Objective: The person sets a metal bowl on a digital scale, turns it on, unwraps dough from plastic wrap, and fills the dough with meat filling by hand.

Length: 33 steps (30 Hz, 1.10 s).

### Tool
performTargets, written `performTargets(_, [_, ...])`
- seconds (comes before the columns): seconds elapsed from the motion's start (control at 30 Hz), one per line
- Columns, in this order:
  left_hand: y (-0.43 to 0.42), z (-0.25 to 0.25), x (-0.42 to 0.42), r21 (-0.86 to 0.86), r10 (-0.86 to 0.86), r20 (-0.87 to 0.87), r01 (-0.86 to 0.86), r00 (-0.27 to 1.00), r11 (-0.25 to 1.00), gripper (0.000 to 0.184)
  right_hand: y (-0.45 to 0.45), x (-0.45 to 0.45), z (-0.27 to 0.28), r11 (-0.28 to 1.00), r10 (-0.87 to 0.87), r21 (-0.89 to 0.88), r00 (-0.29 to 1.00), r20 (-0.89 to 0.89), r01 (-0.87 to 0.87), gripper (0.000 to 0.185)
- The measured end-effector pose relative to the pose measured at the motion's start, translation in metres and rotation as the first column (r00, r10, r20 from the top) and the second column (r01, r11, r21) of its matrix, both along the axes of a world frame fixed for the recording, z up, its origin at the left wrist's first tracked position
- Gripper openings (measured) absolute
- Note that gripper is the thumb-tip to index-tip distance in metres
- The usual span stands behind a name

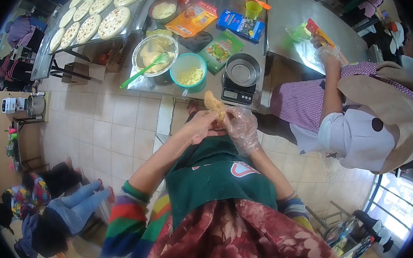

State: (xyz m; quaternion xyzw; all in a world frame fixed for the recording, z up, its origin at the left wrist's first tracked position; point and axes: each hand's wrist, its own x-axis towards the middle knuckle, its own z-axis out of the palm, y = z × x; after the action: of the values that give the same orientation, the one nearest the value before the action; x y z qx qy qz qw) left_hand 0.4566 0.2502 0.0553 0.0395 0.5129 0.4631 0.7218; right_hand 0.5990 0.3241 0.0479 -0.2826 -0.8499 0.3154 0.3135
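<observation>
My left hand (202, 127) is bare, its fingers closed around the lower end of a tan, wrinkled strip (214, 104). My right hand (243, 128), in a clear plastic glove, meets it from the other side and pinches the same piece. Its exact kind I cannot make out. Both hands are in front of my green apron, just short of the table edge. Beyond them stand a turquoise bowl (176, 67) of yellow crumbly shreds and a digital scale (237, 94) bearing a round metal pan (243, 70). A green spatula (145, 71) rests in a steel bowl (136, 58) of pale, thick mixture.
Orange (192, 19), blue (241, 25) and green packets (221, 51) lie farther back on the metal table. Several round flatbreads (114, 23) cover a table at left. A co-worker (311, 96) at right holds a red-and-yellow packet (321, 32). Other people sit at lower left.
</observation>
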Motion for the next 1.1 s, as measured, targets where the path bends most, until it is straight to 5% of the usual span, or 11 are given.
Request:
performTargets(0.17, [-0.010, -0.025, 0.018, 0.055, -0.033, -0.470, 0.067, 0.882, 0.996, 0.024, 0.014, 0.017, -0.006, 0.940, 0.304, 0.151, 0.952, 0.040, -0.307, 0.028])
performTargets(0.33, [-0.017, -0.039, 0.022, -0.057, -0.214, -0.692, 0.244, 0.689, 0.968, 0.032, 0.020, 0.019, 0.019, 0.860, 0.457, 0.144, 0.864, 0.213, -0.490, 0.019])
performTargets(0.53, [-0.018, -0.032, 0.016, -0.104, -0.207, -0.799, 0.210, 0.564, 0.972, 0.034, 0.015, 0.020, -0.011, 0.945, 0.231, 0.171, 0.940, 0.250, -0.278, 0.014])
performTargets(0.57, [-0.019, -0.026, 0.015, -0.146, -0.247, -0.809, 0.223, 0.534, 0.964, 0.034, 0.012, 0.019, -0.015, 0.958, 0.191, 0.167, 0.954, 0.232, -0.232, 0.016])
performTargets(0.73, [-0.014, -0.023, 0.026, -0.032, -0.088, -0.634, 0.088, 0.768, 0.996, 0.030, -0.001, 0.010, -0.027, 0.994, -0.013, 0.110, 0.968, 0.249, -0.015, 0.019])
performTargets(1.1, [-0.008, -0.032, 0.029, 0.004, -0.082, -0.432, 0.093, 0.898, 0.996, 0.024, -0.010, 0.017, -0.032, 0.993, -0.039, 0.120, 0.977, 0.208, 0.014, 0.021])
